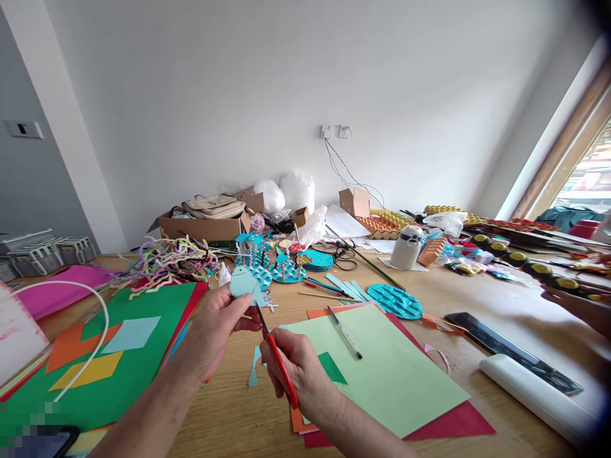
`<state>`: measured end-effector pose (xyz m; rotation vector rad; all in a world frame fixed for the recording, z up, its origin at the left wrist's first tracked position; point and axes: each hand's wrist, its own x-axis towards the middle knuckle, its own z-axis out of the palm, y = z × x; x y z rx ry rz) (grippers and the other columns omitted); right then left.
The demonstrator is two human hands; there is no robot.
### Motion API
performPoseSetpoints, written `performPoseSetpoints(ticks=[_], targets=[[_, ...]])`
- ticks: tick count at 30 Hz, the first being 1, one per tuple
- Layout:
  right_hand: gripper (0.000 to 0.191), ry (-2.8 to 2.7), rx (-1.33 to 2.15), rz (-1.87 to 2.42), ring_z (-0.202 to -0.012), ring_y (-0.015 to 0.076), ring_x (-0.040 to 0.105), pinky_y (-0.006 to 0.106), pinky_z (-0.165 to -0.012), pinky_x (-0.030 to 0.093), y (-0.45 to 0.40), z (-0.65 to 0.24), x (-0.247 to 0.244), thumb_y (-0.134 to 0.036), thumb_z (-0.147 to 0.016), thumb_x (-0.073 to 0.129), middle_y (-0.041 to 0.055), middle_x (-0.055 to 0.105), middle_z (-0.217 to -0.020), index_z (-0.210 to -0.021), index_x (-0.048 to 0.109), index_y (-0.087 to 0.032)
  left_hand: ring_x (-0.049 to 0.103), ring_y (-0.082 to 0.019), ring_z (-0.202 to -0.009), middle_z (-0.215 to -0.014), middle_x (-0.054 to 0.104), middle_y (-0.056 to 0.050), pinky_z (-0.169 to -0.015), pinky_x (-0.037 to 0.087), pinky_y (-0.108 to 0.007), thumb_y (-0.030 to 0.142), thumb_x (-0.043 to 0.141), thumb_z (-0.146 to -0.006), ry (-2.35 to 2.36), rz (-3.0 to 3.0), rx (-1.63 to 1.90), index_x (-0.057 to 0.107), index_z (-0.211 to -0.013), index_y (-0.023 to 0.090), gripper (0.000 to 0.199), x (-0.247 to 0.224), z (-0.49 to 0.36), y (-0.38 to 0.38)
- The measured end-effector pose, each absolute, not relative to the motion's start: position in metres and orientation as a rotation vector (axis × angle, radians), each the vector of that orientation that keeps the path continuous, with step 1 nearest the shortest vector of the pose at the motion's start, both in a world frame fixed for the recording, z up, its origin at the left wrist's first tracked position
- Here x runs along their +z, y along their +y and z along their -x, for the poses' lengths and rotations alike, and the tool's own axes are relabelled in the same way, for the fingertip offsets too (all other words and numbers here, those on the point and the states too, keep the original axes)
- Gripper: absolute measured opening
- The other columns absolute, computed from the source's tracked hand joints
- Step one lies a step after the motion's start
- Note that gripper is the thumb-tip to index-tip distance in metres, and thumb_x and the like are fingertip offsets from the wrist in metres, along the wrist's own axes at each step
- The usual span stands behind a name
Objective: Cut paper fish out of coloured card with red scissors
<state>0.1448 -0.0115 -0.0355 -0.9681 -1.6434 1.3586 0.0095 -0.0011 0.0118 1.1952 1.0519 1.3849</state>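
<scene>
My left hand (223, 318) pinches a light blue paper cutout (244, 284) with a drawn outline, held above the table. Red-handled scissors (279, 361) are in my right hand (298, 362), with their blades at the lower edge of the paper. A blue paper offcut (254, 367) lies just below, left of the scissors. Beside my right hand lies a stack of coloured paper (391, 375), pale green on top, bearing a pen (344, 332) and a dark green piece (332, 367).
Green sheets (138, 362) with small coloured pieces lie on the left. Behind are pipe cleaners (172, 261), small fish models (286, 264) and a blue painted disc (394, 301). A white bottle (407, 248) stands back right. Another person's hand (580, 308) shows at far right.
</scene>
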Motion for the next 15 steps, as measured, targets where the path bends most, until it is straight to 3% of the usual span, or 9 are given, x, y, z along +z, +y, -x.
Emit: performPoseSetpoints(ticks=[15], targets=[[0.024, -1.733, 1.257, 1.002, -0.042, 0.0058, 0.024, 0.020, -0.042, 0.019, -0.0072, -0.1470, -0.0433, -0.026, -0.081, 0.044, -0.0080, 0.027, -0.042, -0.058, 0.040, -0.018, 0.058, -0.014, -0.059, -0.067, 0.066, -0.001, -0.056, 0.050, -0.026, 0.030, 0.062, -0.070, 1.041, -1.223, 1.344, 0.060, -0.073, 0.017, 0.013, 0.0099, -0.0059, 0.0008]])
